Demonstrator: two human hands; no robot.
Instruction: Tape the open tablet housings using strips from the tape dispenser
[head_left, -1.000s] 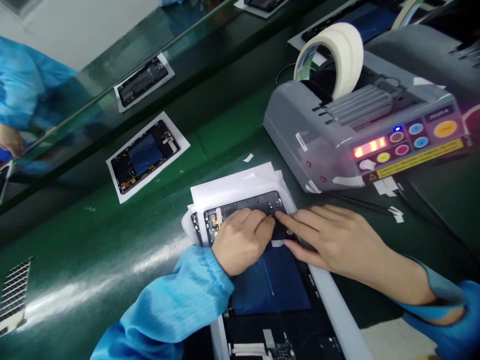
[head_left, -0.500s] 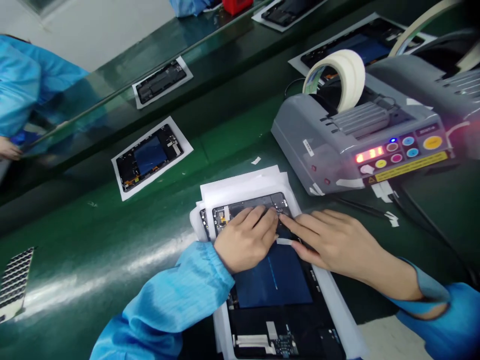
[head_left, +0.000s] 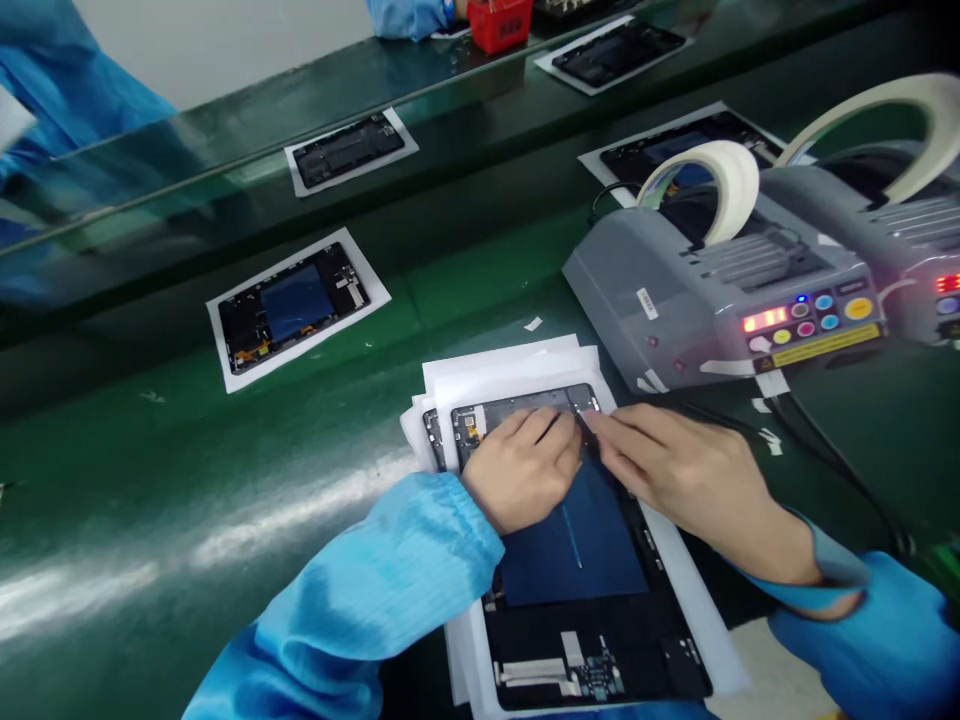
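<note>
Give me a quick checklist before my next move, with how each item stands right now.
1. Open device lying on its white sheet: ok.
2. Left hand on the device's far half: ok.
3. Right hand at the device, beside the left: ok.
4. Anything pinched by the right hand: cannot tell, too small to make out.
5. Display on the nearer tape dispenser lit: ok.
6. Bench free of scraps: not ok, a white scrap lies beyond the device.

Opened tablet (head_left: 562,620), black, blue central panel (head_left: 600,540), circuit board (head_left: 600,676) bared at near end; flat on white sheets (head_left: 517,368)
</note>
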